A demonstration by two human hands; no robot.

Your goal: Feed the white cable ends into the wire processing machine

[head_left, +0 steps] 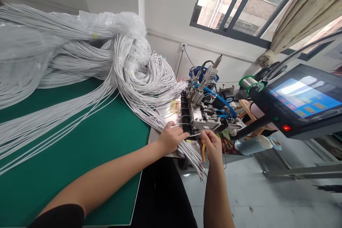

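Observation:
My left hand (pixel 171 138) is closed round a thin white cable (pixel 194 135) at the front of a small wire-processing machine (pixel 207 112). My right hand (pixel 212 145) pinches the same cable's end just right of the left hand. Both hands hover over the loose ends of a big bundle of white cables (pixel 139 82) that hang off the machine's metal plate. The bundle trails back across the green table (pixel 88 149) to the left.
More cables lie in clear plastic bags (pixel 32 46) at the far left. A touchscreen panel (pixel 304 99) on an arm stands right of the machine, with a red lit button. A solder-wire spool (pixel 249 82), blue air hoses and pliers with red handles (pixel 226 146) surround the machine.

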